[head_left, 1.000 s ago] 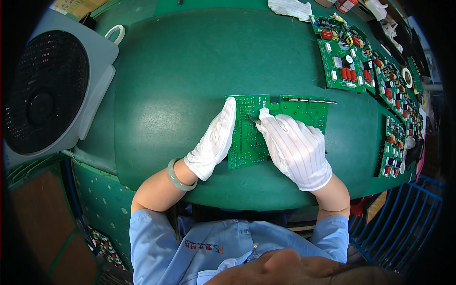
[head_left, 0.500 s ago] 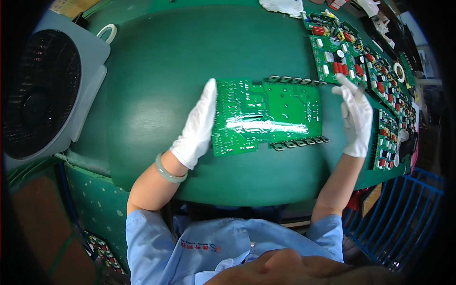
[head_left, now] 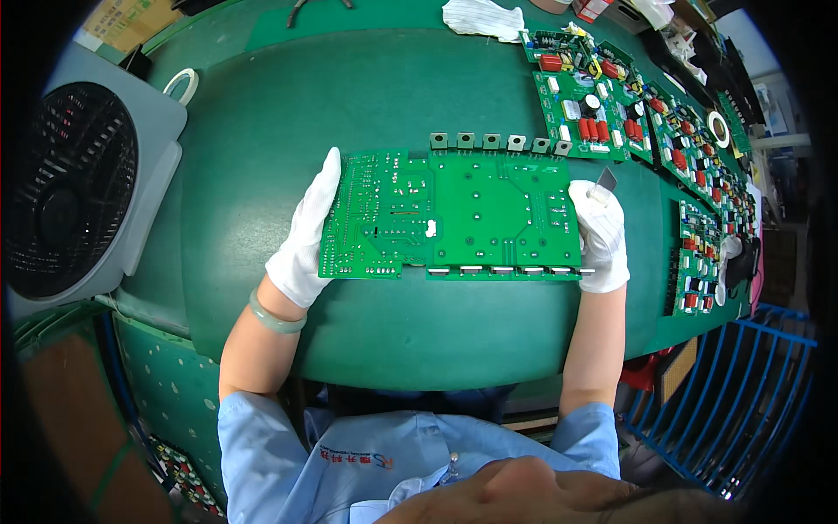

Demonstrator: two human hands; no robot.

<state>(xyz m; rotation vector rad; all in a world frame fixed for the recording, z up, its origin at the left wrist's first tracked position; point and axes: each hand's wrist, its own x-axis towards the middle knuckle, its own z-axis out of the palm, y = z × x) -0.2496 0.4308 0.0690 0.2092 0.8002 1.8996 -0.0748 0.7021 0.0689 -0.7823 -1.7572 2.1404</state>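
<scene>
A green circuit board [head_left: 502,210] lies between my two white-gloved hands, its solder side up and tilted toward me. Black tabbed components with metal tabs line its far and near edges. My left hand [head_left: 305,231] grips the board's left edge, with straight fingers along it and the thumb hidden. At the right edge my right hand [head_left: 602,236] is closed, its fingers curled against the board. A small flat grey piece [head_left: 605,181] sticks up from the right hand's fingers; its kind I cannot make out.
Several populated circuit boards [head_left: 594,113] stand along the right side of the green table mat [head_left: 253,113]. A grey fan [head_left: 144,140] is at the left, beside a roll of white tape [head_left: 182,86]. White cloth [head_left: 483,19] lies at the back. A blue wire rack [head_left: 711,393] stands at lower right.
My right hand has come in from beside the board to its right edge and closed there. The board has shifted left and tilted, and its glare is gone.
</scene>
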